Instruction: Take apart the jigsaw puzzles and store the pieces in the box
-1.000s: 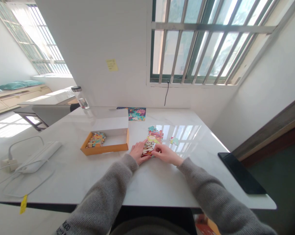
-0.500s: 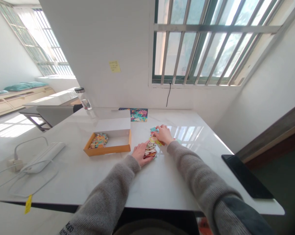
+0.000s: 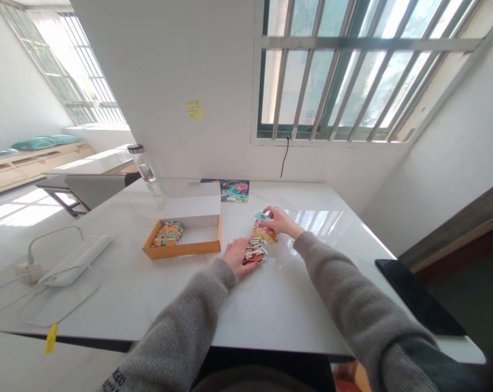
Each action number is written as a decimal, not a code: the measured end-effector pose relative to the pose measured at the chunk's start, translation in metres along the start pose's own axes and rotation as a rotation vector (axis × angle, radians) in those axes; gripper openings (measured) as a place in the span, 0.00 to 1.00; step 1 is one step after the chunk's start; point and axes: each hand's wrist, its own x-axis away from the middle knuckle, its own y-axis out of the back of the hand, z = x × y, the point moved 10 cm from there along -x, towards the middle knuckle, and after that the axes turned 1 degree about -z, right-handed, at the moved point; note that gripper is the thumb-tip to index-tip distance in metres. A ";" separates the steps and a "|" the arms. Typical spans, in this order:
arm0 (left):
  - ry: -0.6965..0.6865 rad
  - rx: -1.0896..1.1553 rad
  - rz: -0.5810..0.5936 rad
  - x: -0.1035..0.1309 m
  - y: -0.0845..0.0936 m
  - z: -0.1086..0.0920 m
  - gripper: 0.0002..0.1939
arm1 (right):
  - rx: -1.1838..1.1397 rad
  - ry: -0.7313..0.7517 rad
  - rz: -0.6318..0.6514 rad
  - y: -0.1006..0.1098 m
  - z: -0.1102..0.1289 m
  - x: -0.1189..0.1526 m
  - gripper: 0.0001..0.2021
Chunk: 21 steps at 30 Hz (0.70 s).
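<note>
Several colourful puzzle pieces (image 3: 255, 250) lie in an overlapping row on the white table. My left hand (image 3: 238, 257) rests against the row's left and near side, its fingers around the pieces. At the far end of the row, my right hand (image 3: 279, 221) has thumb and fingers closed on a light blue piece (image 3: 262, 216). Yellow and pink pieces (image 3: 266, 234) lie just below the right hand. Left of the hands, an orange box (image 3: 184, 249) stands open, with more pieces (image 3: 168, 234) in its left part.
A colourful picture sheet (image 3: 236, 190) lies at the table's back edge. A bottle (image 3: 145, 167) stands at the back left. On the left are a white power strip (image 3: 77, 261) and cables. A black flat object (image 3: 418, 296) lies near the right edge.
My right hand has drawn slightly back to the right, showing more of the yellow and pink pieces. My left hand stays at the row. The whole view has shifted a little.
</note>
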 end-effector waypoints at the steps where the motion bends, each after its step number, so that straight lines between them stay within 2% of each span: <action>1: -0.004 0.002 -0.003 0.000 0.000 0.000 0.44 | -0.159 0.007 0.035 0.000 -0.002 0.007 0.19; 4: -0.005 -0.003 -0.007 0.000 0.000 0.001 0.44 | -0.800 0.026 0.123 0.006 -0.003 0.031 0.16; 6: -0.006 -0.007 -0.015 0.000 0.000 0.002 0.44 | -1.178 0.025 0.128 0.015 -0.006 0.045 0.14; 9: -0.014 -0.013 -0.022 0.000 0.001 0.001 0.44 | -1.530 -0.055 0.089 0.017 -0.016 0.057 0.11; 12: -0.015 -0.020 -0.022 -0.001 0.002 0.000 0.44 | -1.568 -0.178 0.027 0.006 -0.027 0.063 0.10; 15: -0.012 -0.020 -0.013 -0.001 0.002 0.000 0.44 | -1.435 -0.221 -0.048 0.001 -0.030 0.069 0.07; 17: -0.012 -0.017 -0.007 0.000 0.001 0.000 0.44 | -1.321 -0.187 -0.035 0.002 -0.022 0.076 0.07; 21: -0.009 -0.019 -0.016 0.000 0.002 0.000 0.43 | -1.015 0.026 0.153 0.005 0.018 0.093 0.09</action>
